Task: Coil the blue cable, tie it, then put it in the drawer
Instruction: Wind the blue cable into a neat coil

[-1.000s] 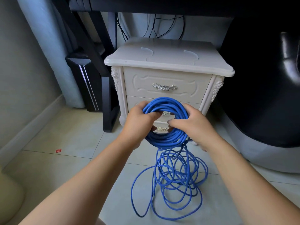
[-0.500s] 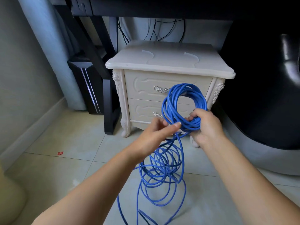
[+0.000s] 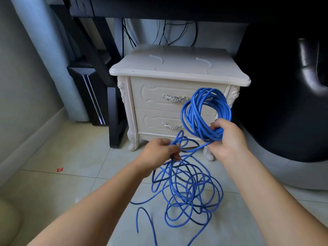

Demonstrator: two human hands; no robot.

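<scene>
The blue cable is part coiled, part loose. My right hand (image 3: pixel 228 139) grips the bottom of the wound coil (image 3: pixel 204 110), which stands upright in front of the cream nightstand (image 3: pixel 177 68). My left hand (image 3: pixel 159 152), lower and to the left, pinches a strand of cable that runs across to the coil. Below both hands the loose cable (image 3: pixel 186 192) lies in tangled loops on the tiled floor. The nightstand has an upper drawer (image 3: pixel 152 96) and a lower drawer (image 3: pixel 150 121), both closed, each with a silver handle.
A black desk leg (image 3: pixel 113 125) and a dark computer tower (image 3: pixel 88 96) stand left of the nightstand. A black chair (image 3: pixel 284 103) fills the right side. Black wires hang behind the nightstand. A small red scrap (image 3: pixel 60 169) lies on the floor tiles.
The coil moved right and up, passing into my right hand alone. My left hand let go of it, dropped down and left, and took hold of a loose strand.
</scene>
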